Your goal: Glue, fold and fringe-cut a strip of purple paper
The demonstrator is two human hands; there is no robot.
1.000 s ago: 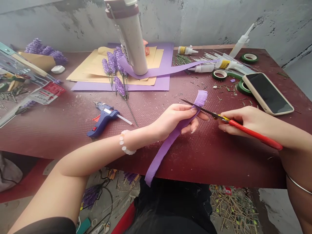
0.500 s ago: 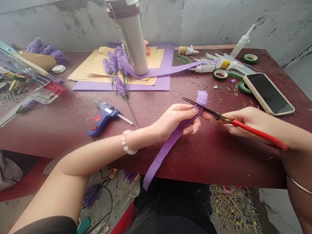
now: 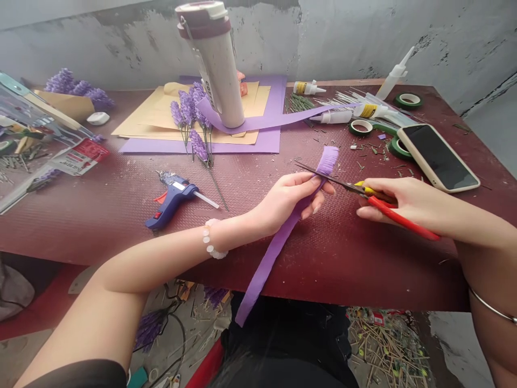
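Note:
My left hand [image 3: 293, 196] pinches a purple paper strip [image 3: 266, 258] near its upper end, which is snipped into a fine fringe. The strip's long tail slants down over the table's front edge. My right hand [image 3: 398, 202] is closed around the handles of a pair of scissors [image 3: 388, 210] with red and yellow handles. The dark blades cross the strip just below the fringe, close to my left thumb. Left of my left hand, a blue glue gun [image 3: 172, 199] lies on the table with a clear glue stick in its back.
A white tumbler [image 3: 226, 81] stands on tan and purple sheets [image 3: 133, 145], beside purple flower stems [image 3: 186, 110]. A phone [image 3: 440, 156], green tape rolls [image 3: 361, 127], glue bottles [image 3: 337, 117] and wire pieces lie at the right. A plastic bag [image 3: 81, 156] lies at the left.
The scissors and my right hand have shifted slightly left, and the yellow handle now shows with the handles spread apart. My left hand and the strip's fringed end have moved slightly left.

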